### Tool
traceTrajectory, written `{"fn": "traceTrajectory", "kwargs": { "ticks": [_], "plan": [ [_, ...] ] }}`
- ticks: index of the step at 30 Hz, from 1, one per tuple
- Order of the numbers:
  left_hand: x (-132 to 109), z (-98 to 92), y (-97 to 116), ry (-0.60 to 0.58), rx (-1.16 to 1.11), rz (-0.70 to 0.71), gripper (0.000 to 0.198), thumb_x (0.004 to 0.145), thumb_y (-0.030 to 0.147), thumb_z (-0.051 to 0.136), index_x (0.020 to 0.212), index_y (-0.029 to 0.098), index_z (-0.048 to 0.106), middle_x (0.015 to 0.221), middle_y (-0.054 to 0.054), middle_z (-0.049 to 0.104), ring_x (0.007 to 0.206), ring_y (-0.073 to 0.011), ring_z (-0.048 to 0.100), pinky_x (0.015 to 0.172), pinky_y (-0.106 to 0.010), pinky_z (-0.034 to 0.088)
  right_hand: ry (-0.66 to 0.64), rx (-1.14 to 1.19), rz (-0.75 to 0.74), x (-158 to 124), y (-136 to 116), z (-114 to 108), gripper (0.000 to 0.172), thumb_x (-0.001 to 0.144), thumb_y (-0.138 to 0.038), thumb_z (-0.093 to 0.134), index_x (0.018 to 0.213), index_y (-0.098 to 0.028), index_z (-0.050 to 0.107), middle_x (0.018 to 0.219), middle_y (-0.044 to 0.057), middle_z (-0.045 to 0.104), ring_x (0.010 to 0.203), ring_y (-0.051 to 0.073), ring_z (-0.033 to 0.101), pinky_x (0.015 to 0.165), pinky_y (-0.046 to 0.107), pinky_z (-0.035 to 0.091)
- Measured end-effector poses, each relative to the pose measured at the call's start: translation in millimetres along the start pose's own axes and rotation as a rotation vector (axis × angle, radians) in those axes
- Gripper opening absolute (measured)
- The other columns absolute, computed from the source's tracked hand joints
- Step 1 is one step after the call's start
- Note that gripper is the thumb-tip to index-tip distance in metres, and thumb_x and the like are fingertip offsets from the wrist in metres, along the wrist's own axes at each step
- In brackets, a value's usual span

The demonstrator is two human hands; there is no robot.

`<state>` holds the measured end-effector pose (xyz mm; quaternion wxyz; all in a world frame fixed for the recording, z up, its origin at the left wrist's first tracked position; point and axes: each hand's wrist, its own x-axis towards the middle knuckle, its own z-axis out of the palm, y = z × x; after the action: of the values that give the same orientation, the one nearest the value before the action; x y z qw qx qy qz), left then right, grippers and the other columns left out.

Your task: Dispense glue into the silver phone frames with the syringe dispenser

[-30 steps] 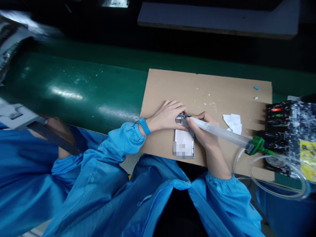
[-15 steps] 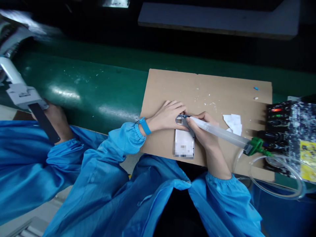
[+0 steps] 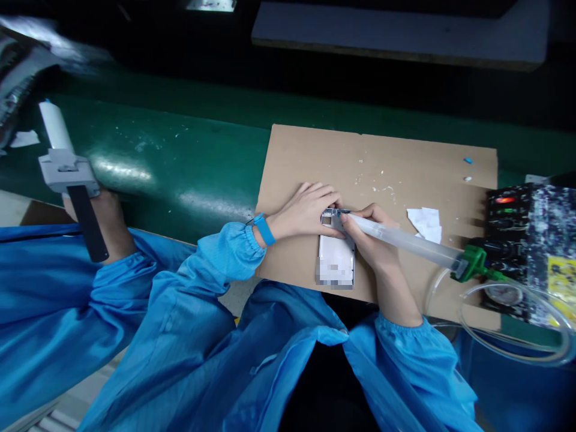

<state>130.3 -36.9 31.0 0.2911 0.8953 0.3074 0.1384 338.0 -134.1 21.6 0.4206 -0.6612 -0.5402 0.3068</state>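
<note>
A glue-dispensing syringe (image 3: 407, 242) with a translucent barrel and green cap slants across my right hand (image 3: 374, 237), which is closed around its front end. The tip rests at the top part of a flat, phone-like device (image 3: 336, 258) with a pale casing, some of it blurred out. My left hand (image 3: 310, 210) holds the top end of this device, thumb on the near side and fingers over the far side. A blue band (image 3: 263, 230) is around my left wrist. My fingers hide part of the device's top and the exact contact of the tip.
Brown cardboard (image 3: 310, 156) lies under my hands on the green table (image 3: 211, 162). White paper pieces (image 3: 425, 224) are right of my hand. A paint-spattered control box (image 3: 533, 240) stands at the right, near a clear looped hose (image 3: 517, 354). At left, another person's hand (image 3: 105, 222) holds a dispenser gun (image 3: 69, 171).
The syringe's green-capped end has swung slightly right, and the hose has shifted with it. My left hand and the device look still. The other person's dispenser gun has moved right and turned more upright.
</note>
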Motion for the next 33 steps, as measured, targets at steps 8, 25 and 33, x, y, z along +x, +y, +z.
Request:
{"fn": "traceTrajectory", "kwargs": {
  "ticks": [8, 25, 33],
  "plan": [
    [-0.2, -0.2, 0.9, 0.010, -0.003, 0.011, 0.056, 0.089, 0.067, 0.094, 0.113, 0.023, 0.068, 0.123, -0.007, 0.077, 0.122, -0.0315, 0.068, 0.106, -0.047, 0.042, 0.015, 0.006, -0.004, -0.3, -0.3, 0.9, 0.040, 0.092, -0.060, 0.085, 0.081, -0.027, 0.065, 0.083, 0.004, 0.080, 0.070, 0.023, 0.071, 0.061, 0.033, 0.053],
    [-0.1, 1.2, -0.1, -0.003, 0.030, 0.000, 0.056, 0.090, 0.068, 0.092, 0.115, 0.024, 0.068, 0.123, -0.005, 0.076, 0.123, -0.0308, 0.066, 0.107, -0.045, 0.042, 0.028, -0.004, 0.011, -0.1, -0.3, 1.5, 0.040, 0.090, -0.061, 0.086, 0.084, -0.026, 0.068, 0.083, 0.005, 0.081, 0.069, 0.023, 0.072, 0.060, 0.033, 0.051],
    [0.6, 1.1, -2.6, -0.009, 0.020, 0.002, 0.054, 0.096, 0.071, 0.084, 0.116, 0.024, 0.068, 0.125, -0.006, 0.076, 0.122, -0.0296, 0.066, 0.107, -0.046, 0.042, 0.007, 0.030, 0.014, -1.1, 2.5, 0.6, 0.042, 0.092, -0.062, 0.086, 0.084, -0.026, 0.067, 0.085, 0.005, 0.081, 0.074, 0.024, 0.073, 0.066, 0.035, 0.052]
  ]
}}
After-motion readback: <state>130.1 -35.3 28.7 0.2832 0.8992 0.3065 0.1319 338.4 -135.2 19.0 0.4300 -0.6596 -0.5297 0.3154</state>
